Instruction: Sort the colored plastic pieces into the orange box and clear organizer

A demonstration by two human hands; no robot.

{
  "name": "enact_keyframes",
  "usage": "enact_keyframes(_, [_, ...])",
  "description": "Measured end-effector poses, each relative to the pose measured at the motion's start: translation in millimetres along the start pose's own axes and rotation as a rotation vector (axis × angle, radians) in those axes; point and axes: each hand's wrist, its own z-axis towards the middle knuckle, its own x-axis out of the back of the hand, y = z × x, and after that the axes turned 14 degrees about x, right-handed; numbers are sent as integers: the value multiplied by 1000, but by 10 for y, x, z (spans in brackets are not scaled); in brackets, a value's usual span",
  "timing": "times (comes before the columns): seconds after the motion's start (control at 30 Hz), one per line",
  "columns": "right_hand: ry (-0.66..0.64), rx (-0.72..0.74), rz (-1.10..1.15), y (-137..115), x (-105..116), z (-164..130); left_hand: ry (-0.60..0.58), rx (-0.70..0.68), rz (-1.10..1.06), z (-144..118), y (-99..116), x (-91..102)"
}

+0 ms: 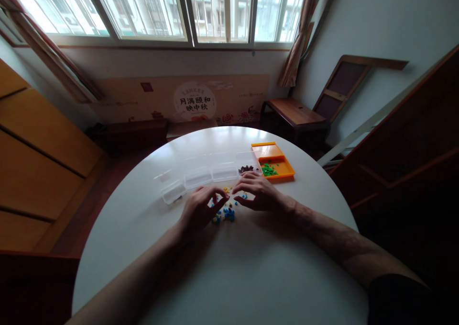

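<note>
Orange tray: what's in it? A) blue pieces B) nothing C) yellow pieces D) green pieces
D: the orange tray at the right end of the row of clear boxes holds a small heap of green pieces; the blue and yellow pieces lie loose on the white table between the hands.

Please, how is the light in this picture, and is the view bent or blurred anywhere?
Head view: daylight from the overexposed window backlights the room; the white table shows soft sheen, both hands and the side furniture stay dark; wide-lens distortion curves the edges; the small coloured pieces are too small to resolve.
</note>
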Motion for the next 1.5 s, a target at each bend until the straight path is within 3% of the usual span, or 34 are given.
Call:
enact_keyframes(0.17, [-37, 50, 0, 25, -16, -12, 0, -30, 18, 11, 14, -14])
enact_keyframes(0.37, [39, 144, -20, 43, -46, -14, 34, -100, 17, 19, -1, -22])
enact_keyframes(0.7, [73, 158, -29, 27, -38, 2, 36, -111, 30, 15, 3, -4])
enact_keyframes(0.8, [121, 76, -87, 70, -40, -29, 37, -79, 36, 19, -1, -5])
enact_keyframes(1.0, [275, -269, -303, 239, 23, -182, -47, -94, 49, 8, 43, 70])
enact_keyframes(1.17, [232, -441, -436, 324, 71, -260, -118, -126, 49, -4, 23, 91])
enact_keyframes(1.33, [213, -446, -403, 301, 40, -234, -141, -177, 42, -2, -23, 67])
enact_keyframes(1.5, [174, -256, -239, 188, 36, -142, -133, -209, 38, 1, -37, 65])
